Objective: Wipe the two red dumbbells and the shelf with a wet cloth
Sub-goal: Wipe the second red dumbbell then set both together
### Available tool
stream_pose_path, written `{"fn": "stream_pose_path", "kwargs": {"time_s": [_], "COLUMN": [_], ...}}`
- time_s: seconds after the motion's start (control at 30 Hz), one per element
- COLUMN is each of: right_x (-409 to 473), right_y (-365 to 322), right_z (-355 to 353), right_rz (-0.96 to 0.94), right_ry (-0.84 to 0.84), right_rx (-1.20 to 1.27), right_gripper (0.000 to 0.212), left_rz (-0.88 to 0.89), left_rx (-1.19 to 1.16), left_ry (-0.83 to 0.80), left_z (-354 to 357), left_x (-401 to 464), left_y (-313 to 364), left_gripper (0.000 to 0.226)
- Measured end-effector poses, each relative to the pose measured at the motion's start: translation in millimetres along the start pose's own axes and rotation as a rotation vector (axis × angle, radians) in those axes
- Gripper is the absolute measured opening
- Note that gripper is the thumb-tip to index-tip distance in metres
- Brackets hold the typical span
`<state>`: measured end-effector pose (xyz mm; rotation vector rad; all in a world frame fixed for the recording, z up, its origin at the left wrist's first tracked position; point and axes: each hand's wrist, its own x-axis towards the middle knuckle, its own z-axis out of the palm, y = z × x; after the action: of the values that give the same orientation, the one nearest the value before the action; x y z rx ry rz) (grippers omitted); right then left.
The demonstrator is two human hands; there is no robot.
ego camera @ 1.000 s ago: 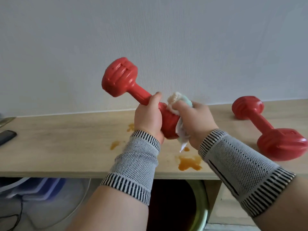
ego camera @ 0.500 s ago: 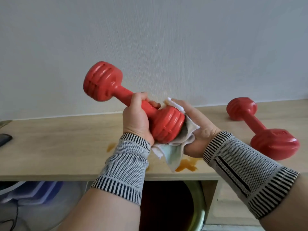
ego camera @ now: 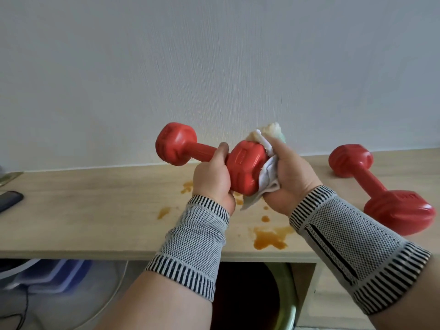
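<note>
Your left hand point(ego camera: 212, 177) grips the handle of one red dumbbell point(ego camera: 209, 157), its fingers curled round the bar, holding it above the wooden shelf point(ego camera: 95, 210). Your right hand point(ego camera: 289, 179) clutches the wet cloth point(ego camera: 266, 163) and presses it against the dumbbell's near head, at 3 o'clock from your left hand. The second red dumbbell point(ego camera: 378, 189) lies on the shelf at 3 o'clock, well apart. Orange-brown stains point(ego camera: 269, 238) mark the shelf at 6 o'clock beneath your hands. A dark phone point(ego camera: 9, 200) lies at 9 o'clock.

Dark flat device point(ego camera: 9, 200) at left edge; green basin point(ego camera: 287, 303) and blue plastic bin point(ego camera: 51, 275) below.
</note>
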<state>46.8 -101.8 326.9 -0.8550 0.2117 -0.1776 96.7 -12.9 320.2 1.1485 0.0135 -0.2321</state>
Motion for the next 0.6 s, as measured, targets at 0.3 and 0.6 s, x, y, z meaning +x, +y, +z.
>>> {"fn": "stream_pose_path", "kwargs": {"time_s": [0.3,0.6], "right_x": [-11.5,-21.4], "right_y": [-15.6,12.7], "right_z": [5.2,13.7], "right_rz": [0.137,-0.537], "right_ry": [-0.115,0.082], "right_rx": [-0.09,-0.465], "right_gripper": [0.042,0.041], "left_rz": [0.338,-0.135], "left_rx": [0.437,0.132], "left_ry": [-0.01,-0.216], "left_z": [-2.7,-1.6], "left_x": [3.6,1.0], "left_y": [7.3,9.6], "left_gripper": [0.049,0.04]}}
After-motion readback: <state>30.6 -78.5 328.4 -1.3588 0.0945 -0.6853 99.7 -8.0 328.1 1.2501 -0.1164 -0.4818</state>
